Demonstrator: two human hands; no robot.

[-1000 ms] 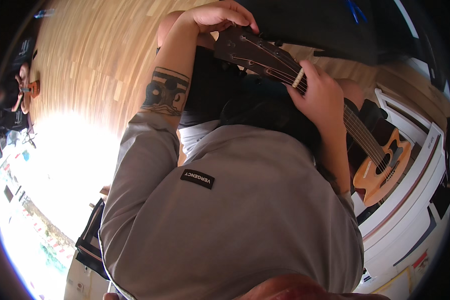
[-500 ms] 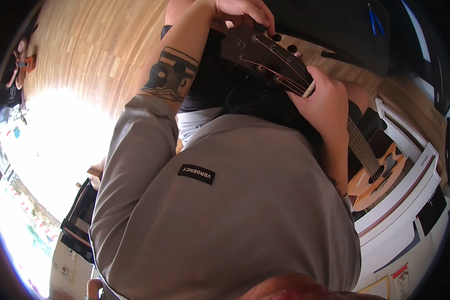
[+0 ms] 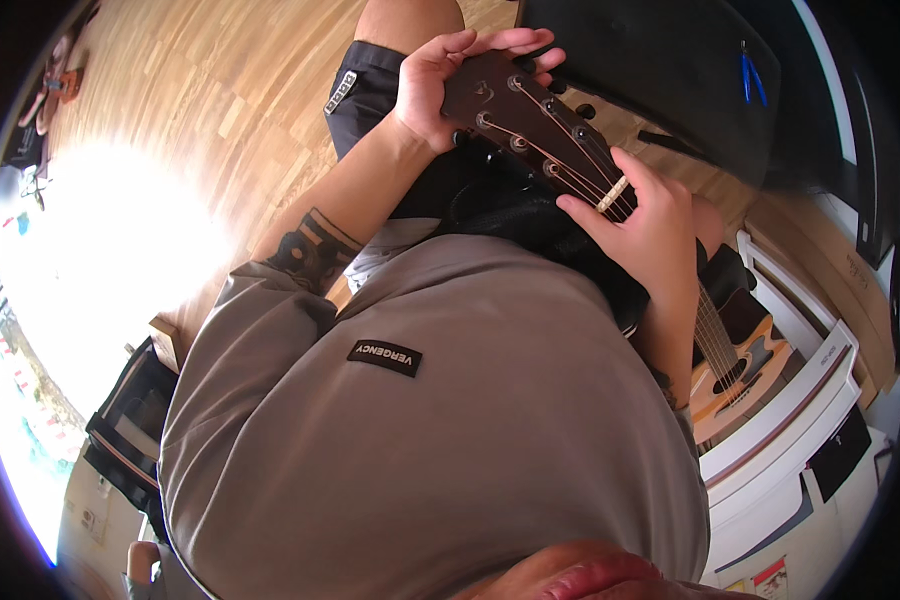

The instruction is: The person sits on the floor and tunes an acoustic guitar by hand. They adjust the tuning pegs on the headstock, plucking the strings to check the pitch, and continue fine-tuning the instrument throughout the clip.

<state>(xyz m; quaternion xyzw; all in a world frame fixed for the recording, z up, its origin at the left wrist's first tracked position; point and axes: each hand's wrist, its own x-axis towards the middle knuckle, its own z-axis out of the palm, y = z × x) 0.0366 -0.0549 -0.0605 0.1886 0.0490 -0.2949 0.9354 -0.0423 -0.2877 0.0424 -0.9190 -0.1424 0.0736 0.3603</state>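
Note:
An acoustic guitar lies across my lap, its dark headstock (image 3: 540, 125) pointing away to the upper left. Several strings run from the metal posts over the pale nut (image 3: 613, 194). My left hand (image 3: 445, 85) is at the headstock's tip, palm along its edge, with fingers stretched out past the far-side tuning pegs. Around the neck at the nut, my right hand (image 3: 650, 210) is closed, thumb on the near side and a finger on the far side; its other fingers are hidden. Beyond my right forearm, the fretted neck leads to the light wooden guitar body (image 3: 735, 395).
A black tabletop (image 3: 650, 60) at the upper right carries blue-handled pliers (image 3: 753, 75). White slatted furniture (image 3: 805, 400) stands beside the guitar body. Wooden floor (image 3: 220, 90) spreads left toward strong glare. A person (image 3: 50, 105) with an orange-brown instrument shows at the far left.
My left hand has moved from the far-side tuning pegs to the headstock's tip, and its fingers have straightened. My right hand stays round the neck at the nut.

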